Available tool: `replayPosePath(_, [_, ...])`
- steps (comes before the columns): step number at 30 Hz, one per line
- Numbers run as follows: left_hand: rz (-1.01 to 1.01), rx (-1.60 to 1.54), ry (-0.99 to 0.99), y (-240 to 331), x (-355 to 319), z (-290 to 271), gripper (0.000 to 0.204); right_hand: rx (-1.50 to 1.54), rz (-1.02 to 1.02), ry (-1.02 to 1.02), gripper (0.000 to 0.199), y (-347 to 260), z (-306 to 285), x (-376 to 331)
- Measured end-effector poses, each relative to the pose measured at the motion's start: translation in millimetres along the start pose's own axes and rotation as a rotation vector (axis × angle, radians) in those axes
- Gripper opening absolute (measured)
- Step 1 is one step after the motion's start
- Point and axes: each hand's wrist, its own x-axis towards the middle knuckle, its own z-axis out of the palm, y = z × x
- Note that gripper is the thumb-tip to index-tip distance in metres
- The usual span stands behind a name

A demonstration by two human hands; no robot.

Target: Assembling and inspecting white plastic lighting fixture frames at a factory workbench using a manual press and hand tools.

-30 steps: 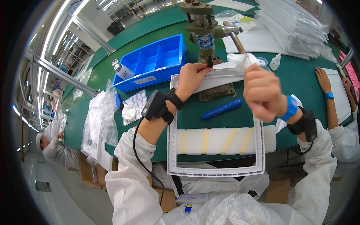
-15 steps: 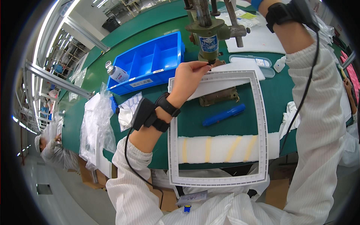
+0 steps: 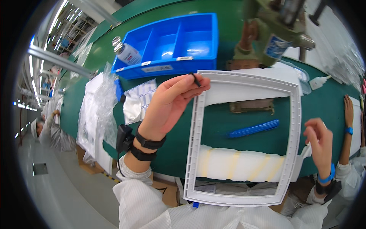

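My left hand pinches a small black rod-like piece between thumb and fingers, at the upper left corner of a white rectangular plastic frame. The frame lies over white foam and a padded white roll with yellow tape strips. To the right of the frame, apart from it, is my right hand; its fingers are loosely bent and apart, with nothing visible in them. Through the frame's opening shows a blue marker on the green mat, below a dull metal base part.
A green hand press stands beyond the frame. A blue compartment bin with a white bottle is at the back left. Plastic-wrapped sheets lie left. Another person's hand rests at the far right.
My right arm has come down from the press to the frame's right side. My left hand has drawn back from under the press with the black piece. The view has shifted.
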Motion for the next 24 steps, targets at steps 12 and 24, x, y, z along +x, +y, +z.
replayPosePath(12, [0.131,0.046,0.199,-21,1,-32,0.027,0.175,0.144,-0.075,0.025,8,41,-9])
replayPosePath(24, [0.151,0.18,0.202,-40,4,-20,0.021,-0.003,-0.136,0.097,0.037,4,8,-84])
